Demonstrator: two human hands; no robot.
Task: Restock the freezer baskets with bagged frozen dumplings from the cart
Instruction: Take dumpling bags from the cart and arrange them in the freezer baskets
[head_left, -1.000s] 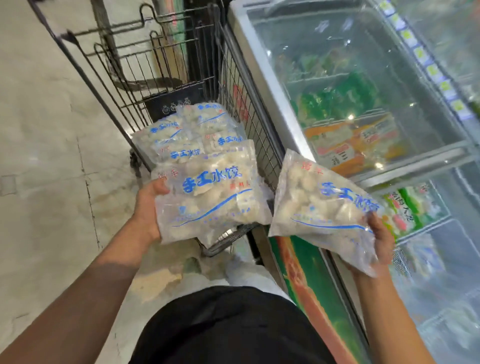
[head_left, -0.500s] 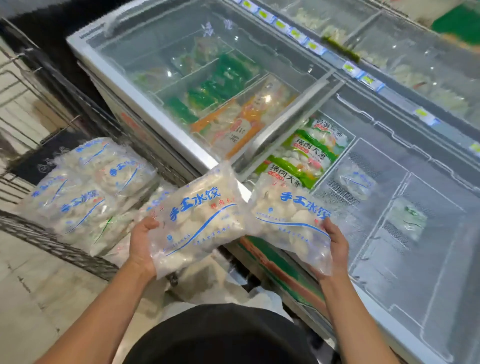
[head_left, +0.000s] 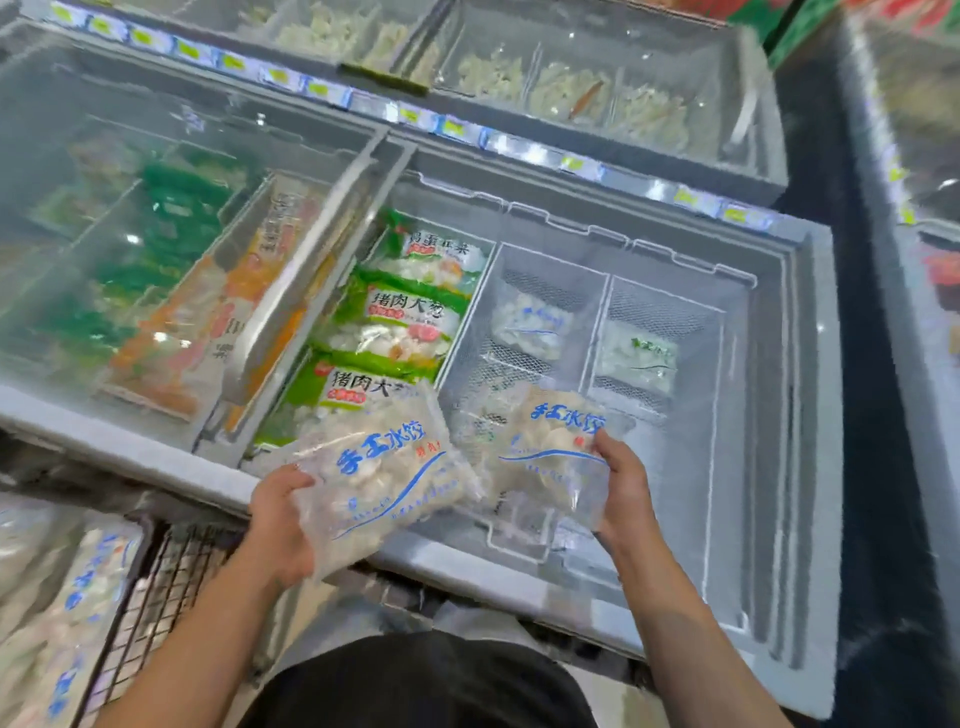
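While bags (head_left: 384, 478) tilt, each hand (head_left: 278, 519) grips one.

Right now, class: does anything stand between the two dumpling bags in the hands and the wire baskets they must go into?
Nothing visible does. The left bag and right bag hang over the uncovered section; the glass lid covers only the left side. The wire baskets lie open below, each holding one bag.

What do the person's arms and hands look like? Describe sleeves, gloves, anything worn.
Both forearms are bare, with no sleeves in view. The left hand and the right hand wear no gloves; no rings, watch or wristband show. A black garment covers the body below.
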